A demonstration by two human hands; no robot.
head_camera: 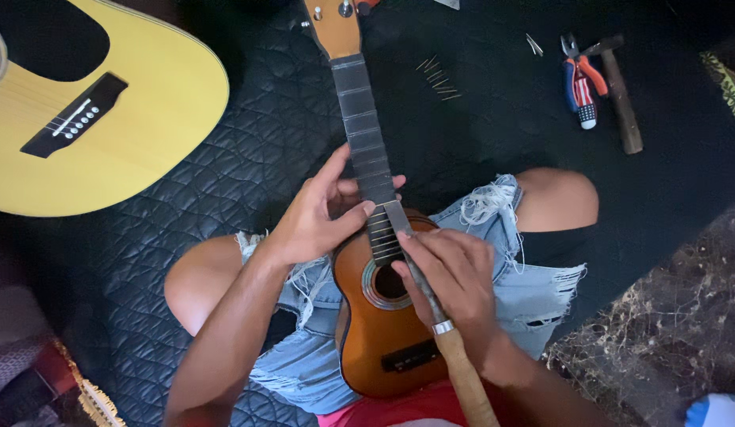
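The small brown guitar [383, 316] lies on the person's lap, neck toward 12 o'clock. The right hand [454, 277] is closed around a wooden-handled file [431, 292] laid on the fretboard; the left hand [316, 217] grips the neck, fingers curled. A yellow guitar [106, 111] lies at 10 o'clock, pliers [581, 79] at 2 o'clock.

A dark quilted mat [249, 158] covers the floor — on it lie a yellow acoustic guitar [146, 119], scattered small nails [437, 79], pliers with red-and-blue handles [581, 83] and a wooden-handled hammer [621, 95] — beside marbled flooring [668, 332].
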